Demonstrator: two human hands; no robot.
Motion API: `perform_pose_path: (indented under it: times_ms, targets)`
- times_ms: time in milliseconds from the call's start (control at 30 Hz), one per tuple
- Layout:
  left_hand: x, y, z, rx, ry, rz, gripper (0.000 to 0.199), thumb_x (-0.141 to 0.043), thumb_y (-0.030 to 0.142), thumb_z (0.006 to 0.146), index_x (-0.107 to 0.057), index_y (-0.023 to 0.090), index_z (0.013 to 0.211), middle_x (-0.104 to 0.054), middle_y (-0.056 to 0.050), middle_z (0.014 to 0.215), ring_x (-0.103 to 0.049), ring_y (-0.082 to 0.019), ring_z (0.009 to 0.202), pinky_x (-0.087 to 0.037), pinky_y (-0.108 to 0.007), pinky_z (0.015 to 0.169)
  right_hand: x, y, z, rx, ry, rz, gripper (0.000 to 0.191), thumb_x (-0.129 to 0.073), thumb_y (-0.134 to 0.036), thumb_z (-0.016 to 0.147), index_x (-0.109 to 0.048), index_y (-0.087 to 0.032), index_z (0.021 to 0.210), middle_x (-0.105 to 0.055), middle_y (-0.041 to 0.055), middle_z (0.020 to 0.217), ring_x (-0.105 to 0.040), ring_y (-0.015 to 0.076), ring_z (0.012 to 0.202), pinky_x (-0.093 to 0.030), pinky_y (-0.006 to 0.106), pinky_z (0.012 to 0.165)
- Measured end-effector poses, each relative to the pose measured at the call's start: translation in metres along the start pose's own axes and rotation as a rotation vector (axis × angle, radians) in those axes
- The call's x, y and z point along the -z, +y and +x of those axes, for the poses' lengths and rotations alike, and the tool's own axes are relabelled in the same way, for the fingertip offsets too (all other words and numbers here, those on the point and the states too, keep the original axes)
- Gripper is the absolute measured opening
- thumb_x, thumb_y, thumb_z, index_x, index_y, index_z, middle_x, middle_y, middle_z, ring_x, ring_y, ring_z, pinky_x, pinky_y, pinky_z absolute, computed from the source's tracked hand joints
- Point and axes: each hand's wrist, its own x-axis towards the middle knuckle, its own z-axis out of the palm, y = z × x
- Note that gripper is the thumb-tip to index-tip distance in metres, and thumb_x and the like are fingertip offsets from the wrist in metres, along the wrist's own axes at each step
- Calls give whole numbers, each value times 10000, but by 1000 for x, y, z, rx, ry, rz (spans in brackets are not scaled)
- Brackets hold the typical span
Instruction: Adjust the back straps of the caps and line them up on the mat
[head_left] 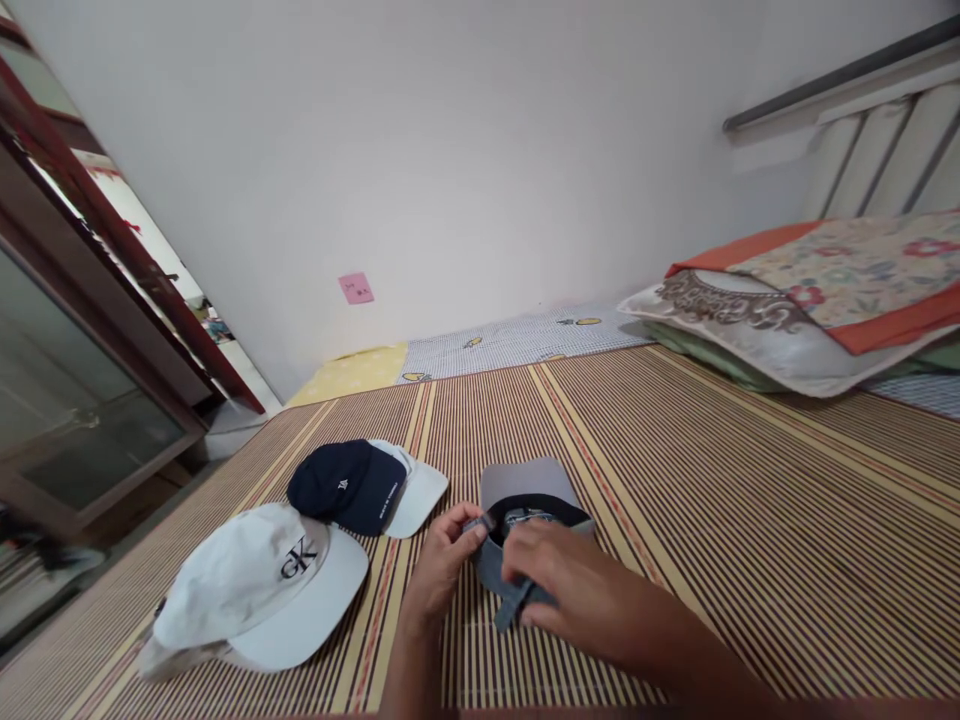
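Observation:
A grey-blue cap [529,482] lies upside down on the striped bamboo mat [600,410], its brim pointing away from me and its dark inner band showing. My left hand [442,560] pinches a strap end at the cap's left rear edge between thumb and fingers. Bent over the cap's near right side, my right hand [562,580] has its fingers closed on the other strap, whose loose end hangs out below them. Part of the cap's inside is hidden behind my right hand.
To the left lie a white cap with black letters [232,580] and a navy cap [345,485] overlapping another white cap [424,495]. Pillows [727,310] under a floral cloth [855,265] are at the back right. A wall with a pink note [355,288] stands behind the mat.

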Motion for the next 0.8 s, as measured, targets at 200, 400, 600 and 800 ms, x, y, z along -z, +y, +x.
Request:
perform_pose_path:
  times_ms: [200,400,600,800]
  targets:
    - [-3,-2,1,42,7,-136,285,-803,414,826,-683,162,882,-602,24,760,-453,-95,654,-347,-213,637,-52,0,10,83,116,-378,246,-590,-30,871,-715,-170,1031,-739,129,1121,-649,329,1114,-445,546,1075]
    - [-5,-4,2,47,-15,-159,278,-826,408,809,-729,159,886,-661,-7,834,-531,-126,761,-398,-232,744,-44,-10,22,-63,-50,-534,207,-614,-85,893,-789,-87,1005,-725,206,1210,-624,384,1197,-471,539,1088]
    - [-3,-7,3,55,-31,-162,296,-824,417,811,-709,149,859,-628,-3,789,-503,-117,718,-392,-228,702,-59,10,30,-52,46,-504,216,-589,-57,931,-788,-101,1000,-735,180,1163,-610,366,1171,-448,536,1062]
    - [0,-10,4,45,4,-227,328,-844,424,787,-645,174,862,-574,33,728,-448,-92,624,-344,-210,600,-14,19,23,33,23,90,153,-672,-83,861,-718,-207,784,-732,19,915,-622,235,981,-431,358,863]
